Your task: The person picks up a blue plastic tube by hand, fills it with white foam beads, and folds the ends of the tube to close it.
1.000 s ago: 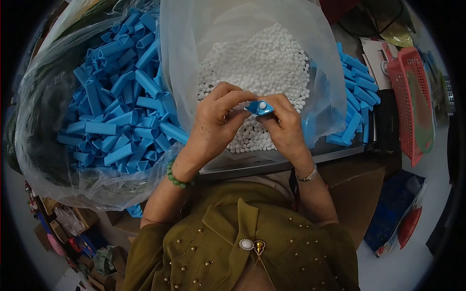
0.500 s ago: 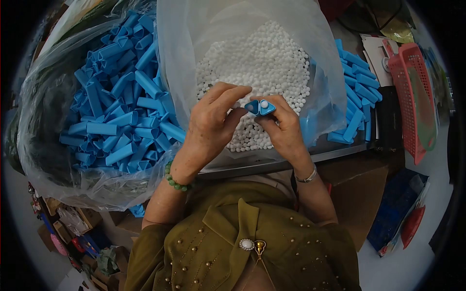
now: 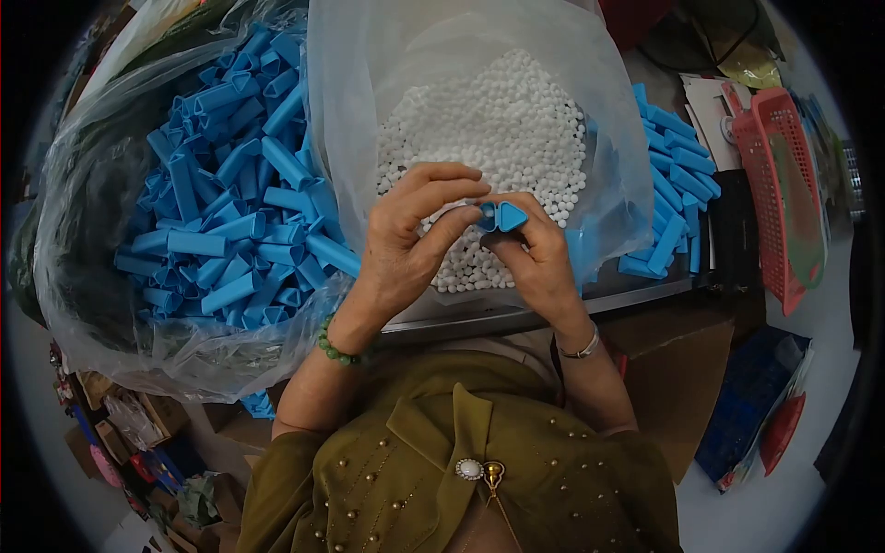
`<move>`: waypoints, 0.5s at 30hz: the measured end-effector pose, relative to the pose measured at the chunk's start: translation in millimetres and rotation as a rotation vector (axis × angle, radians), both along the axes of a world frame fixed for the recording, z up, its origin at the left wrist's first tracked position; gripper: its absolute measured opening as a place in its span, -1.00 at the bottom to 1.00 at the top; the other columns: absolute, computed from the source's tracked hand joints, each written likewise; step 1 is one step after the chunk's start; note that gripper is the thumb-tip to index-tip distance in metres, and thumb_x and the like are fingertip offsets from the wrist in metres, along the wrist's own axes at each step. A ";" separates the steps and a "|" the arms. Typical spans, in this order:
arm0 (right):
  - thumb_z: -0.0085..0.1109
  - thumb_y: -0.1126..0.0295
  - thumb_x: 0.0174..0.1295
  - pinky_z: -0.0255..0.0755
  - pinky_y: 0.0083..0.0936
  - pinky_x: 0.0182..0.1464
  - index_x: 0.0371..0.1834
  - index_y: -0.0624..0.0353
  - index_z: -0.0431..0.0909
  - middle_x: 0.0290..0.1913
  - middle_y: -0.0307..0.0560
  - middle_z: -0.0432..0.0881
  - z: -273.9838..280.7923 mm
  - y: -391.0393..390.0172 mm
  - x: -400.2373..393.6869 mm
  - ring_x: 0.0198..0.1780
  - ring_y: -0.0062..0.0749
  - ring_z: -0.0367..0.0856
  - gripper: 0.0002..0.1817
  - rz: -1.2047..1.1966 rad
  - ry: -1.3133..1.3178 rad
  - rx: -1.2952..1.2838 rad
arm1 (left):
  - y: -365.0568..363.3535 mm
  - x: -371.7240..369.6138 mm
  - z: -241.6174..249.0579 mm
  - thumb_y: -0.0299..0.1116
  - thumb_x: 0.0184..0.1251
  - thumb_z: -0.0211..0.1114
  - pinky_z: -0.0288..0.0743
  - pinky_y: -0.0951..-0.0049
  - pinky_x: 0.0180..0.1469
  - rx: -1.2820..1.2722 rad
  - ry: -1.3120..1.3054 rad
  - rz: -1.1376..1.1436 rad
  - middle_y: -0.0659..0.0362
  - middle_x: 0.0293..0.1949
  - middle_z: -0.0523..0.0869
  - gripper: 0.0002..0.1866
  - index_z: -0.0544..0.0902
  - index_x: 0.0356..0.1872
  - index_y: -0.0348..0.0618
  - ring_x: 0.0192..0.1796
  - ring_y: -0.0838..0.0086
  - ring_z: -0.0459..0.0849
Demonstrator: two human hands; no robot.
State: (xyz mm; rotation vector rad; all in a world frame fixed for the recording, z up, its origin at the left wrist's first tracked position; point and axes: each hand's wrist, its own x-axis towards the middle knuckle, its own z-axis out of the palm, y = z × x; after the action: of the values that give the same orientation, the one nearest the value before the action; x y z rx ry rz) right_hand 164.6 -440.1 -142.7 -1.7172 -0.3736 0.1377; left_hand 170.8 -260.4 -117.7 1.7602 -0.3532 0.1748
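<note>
Two blue triangular tubes [image 3: 501,217] stand side by side, open ends up, with my right hand [image 3: 536,254] closed round them. A white ball shows dimly inside the left tube; none can be made out in the right one. My left hand [image 3: 412,232] is at the tubes' left side, its thumb and fingers pinched together near the left opening; whatever they hold is hidden. Both hands are over the near part of a clear plastic bag [image 3: 346,83] with many small white balls [image 3: 498,120] in it.
At the left, a large clear bag [image 3: 83,276] holds many blue triangular tubes [image 3: 230,175]. More blue tubes [image 3: 671,184] lie in a pile right of the balls. A pink basket [image 3: 774,184] stands at the far right. The metal table edge [image 3: 516,318] runs in front of my body.
The white ball at the right tube's mouth no longer shows there. My left hand's fingers have closed in over the left tube, and both hands have shifted slightly.
</note>
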 end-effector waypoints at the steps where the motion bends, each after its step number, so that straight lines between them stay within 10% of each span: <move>1: 0.10 0.70 0.18 0.46 -0.60 -0.15 0.02 0.29 0.55 -0.03 -0.12 0.55 -0.1 -0.7 -1.3 -0.13 -0.53 0.56 -0.68 -0.013 0.066 0.056 | 0.9 -2.3 0.2 -0.52 0.18 0.36 0.53 0.44 -0.05 0.001 -0.005 -0.051 0.07 -0.07 0.68 -0.73 0.68 -0.07 -0.25 -0.04 0.36 0.66; 11: 0.09 0.59 0.30 0.57 -0.48 -0.17 0.12 0.28 0.52 0.05 -0.08 0.56 7.5 -2.1 -4.4 -0.10 -0.44 0.61 -0.69 0.058 0.154 0.087 | -3.8 -17.6 -24.0 -0.55 0.24 0.32 0.50 0.42 0.10 -0.394 0.265 -0.145 0.08 0.11 0.60 -0.63 0.64 0.10 -0.21 0.08 0.39 0.58; 15: 0.11 0.27 0.39 0.63 -0.27 -0.09 0.20 0.31 0.42 0.05 -0.01 0.54 -7.1 -7.5 -5.4 0.00 -0.28 0.63 -0.57 0.224 0.654 0.769 | -6.8 -21.3 -26.9 -0.54 0.26 0.30 0.49 0.46 0.12 -0.486 0.399 -0.185 0.11 0.15 0.56 -0.64 0.64 0.11 -0.21 0.13 0.42 0.54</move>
State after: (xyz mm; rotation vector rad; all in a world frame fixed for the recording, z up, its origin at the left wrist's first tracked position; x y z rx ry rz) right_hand 159.3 -447.6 -149.9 -0.8008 -0.0960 0.6165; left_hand 149.6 -267.2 -144.6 1.2365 -0.1614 -0.2092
